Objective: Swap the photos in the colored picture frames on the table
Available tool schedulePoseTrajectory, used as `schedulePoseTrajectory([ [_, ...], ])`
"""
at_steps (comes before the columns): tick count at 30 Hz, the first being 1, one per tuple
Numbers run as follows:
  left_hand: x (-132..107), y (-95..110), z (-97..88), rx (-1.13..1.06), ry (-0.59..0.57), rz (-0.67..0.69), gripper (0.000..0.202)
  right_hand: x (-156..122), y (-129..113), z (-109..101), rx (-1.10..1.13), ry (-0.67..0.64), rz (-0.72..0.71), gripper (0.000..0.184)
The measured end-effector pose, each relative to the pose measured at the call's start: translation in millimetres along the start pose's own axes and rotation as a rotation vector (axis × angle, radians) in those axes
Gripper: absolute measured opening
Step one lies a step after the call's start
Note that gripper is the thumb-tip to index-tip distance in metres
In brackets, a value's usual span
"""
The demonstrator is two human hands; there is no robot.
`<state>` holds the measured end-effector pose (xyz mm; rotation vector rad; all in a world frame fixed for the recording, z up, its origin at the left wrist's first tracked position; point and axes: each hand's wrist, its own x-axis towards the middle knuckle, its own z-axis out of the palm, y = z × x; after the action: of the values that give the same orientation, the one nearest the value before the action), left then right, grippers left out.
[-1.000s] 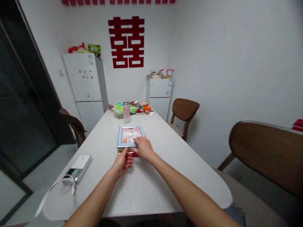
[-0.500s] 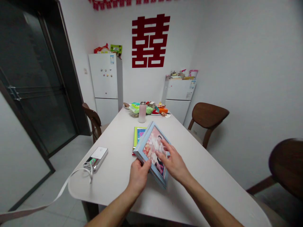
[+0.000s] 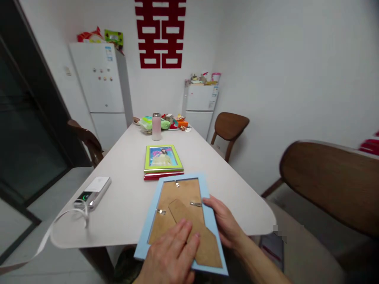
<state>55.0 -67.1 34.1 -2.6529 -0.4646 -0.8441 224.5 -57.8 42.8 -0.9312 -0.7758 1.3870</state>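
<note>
A light-blue picture frame [image 3: 177, 197] is turned face down over the table's near edge, its brown cardboard back and stand showing. My left hand [image 3: 171, 256] lies flat on that back with the fingers stretched out. My right hand [image 3: 226, 225] grips the frame's right edge, thumb on the back. Behind it on the white table [image 3: 124, 205] lies a green picture frame [image 3: 162, 157] stacked on a red frame [image 3: 162, 176].
A white power bank [image 3: 93, 191] with a white strap lies at the table's left. A pink bottle [image 3: 156, 127] and snack packets stand at the far end. Brown chairs [image 3: 328, 185] flank the table. Two white fridges [image 3: 102, 86] stand against the wall.
The blue frame was lifted off the stack, tilted up, then flipped face down toward me. The green frame beneath it is now uncovered.
</note>
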Motion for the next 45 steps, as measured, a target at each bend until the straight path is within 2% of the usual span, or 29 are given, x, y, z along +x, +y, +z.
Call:
schedulePoseTrajectory([
  [3, -5.2, 2.6, 12.7, 0.041, -0.057, 0.001, 0.045, 14.1, 13.3, -12.0, -0.022, -0.021, 0.000, 0.039],
  [5, -7.6, 0.7, 22.6, 0.067, -0.100, 0.002, 0.047, 24.2, 18.5, -19.5, -0.176, 0.030, -0.083, 0.040],
  [7, -9.9, -2.1, 32.6, 0.093, -0.130, 0.016, 0.048, 31.9, 21.9, -26.1, -0.454, 0.117, -0.181, 0.040],
  [10, -14.4, -5.1, 45.5, 0.121, -0.161, 0.038, 0.047, 37.2, 25.3, -32.2, -0.994, 0.233, -0.289, 0.038],
  [13, -19.5, -6.5, 53.8, 0.142, -0.198, 0.029, 0.046, 37.3, 29.2, -33.1, -1.251, 0.273, -0.318, 0.039],
  [20, -21.5, -8.2, 60.1, 0.143, -0.251, 0.008, 0.045, 38.8, 37.8, -32.2, -1.392, 0.204, -0.394, 0.037],
  [25, -21.5, -12.4, 53.5, 0.019, -0.206, -0.037, 0.043, 39.4, 35.0, -31.0, -1.450, 0.160, -0.399, 0.029],
  [28, -31.0, -23.2, 44.5, -0.021, -0.188, -0.089, 0.049, 38.7, 32.7, -28.4, -1.508, 0.134, -0.386, 0.026],
  [33, -56.7, -40.9, 34.0, 0.002, -0.173, -0.261, 0.061, 41.6, 32.7, -23.6, -1.606, 0.131, -0.323, 0.021],
  [38, -67.8, -38.6, 31.6, -0.079, -0.173, -0.351, 0.061, 44.3, 33.5, -14.9, -1.655, 0.143, -0.294, 0.021],
  [43, -70.0, -36.2, 29.9, -0.117, -0.156, -0.377, 0.060, 44.9, 32.2, -8.8, -1.734, 0.176, -0.227, 0.024],
  [45, -72.0, -35.9, 29.6, -0.141, -0.158, -0.390, 0.060, 43.1, 31.5, -8.6, -1.728, 0.163, -0.241, 0.026],
])
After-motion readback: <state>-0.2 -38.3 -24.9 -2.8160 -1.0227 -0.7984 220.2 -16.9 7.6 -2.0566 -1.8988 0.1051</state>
